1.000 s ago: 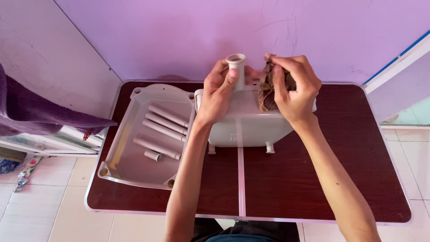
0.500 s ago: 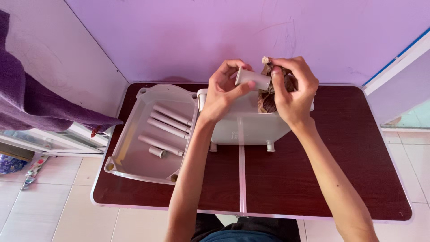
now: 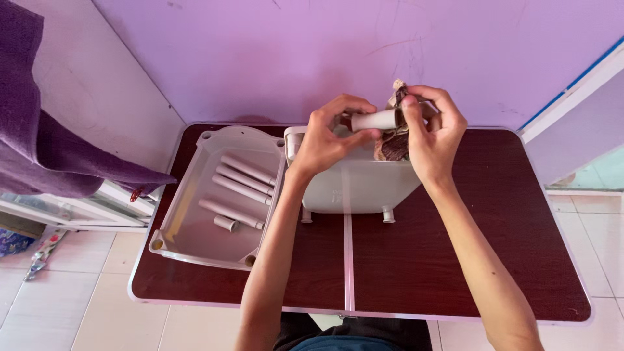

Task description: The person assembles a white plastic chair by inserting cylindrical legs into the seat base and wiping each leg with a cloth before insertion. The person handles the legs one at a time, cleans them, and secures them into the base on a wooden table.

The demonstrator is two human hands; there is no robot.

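I see no labels, signs or screens. The one likely package is a colourful wrapper (image 3: 40, 257) lying on the floor tiles at eight o'clock, well apart from my counter (image 3: 455, 260).

a room in a home, by the look of it: a small dark brown folding tabletop (image 3: 468, 260) pushed into the corner of a lilac-painted wall (image 3: 325, 52), pale floor tiles (image 3: 71, 305) below, and a purple cloth (image 3: 45, 143) hanging at the left.
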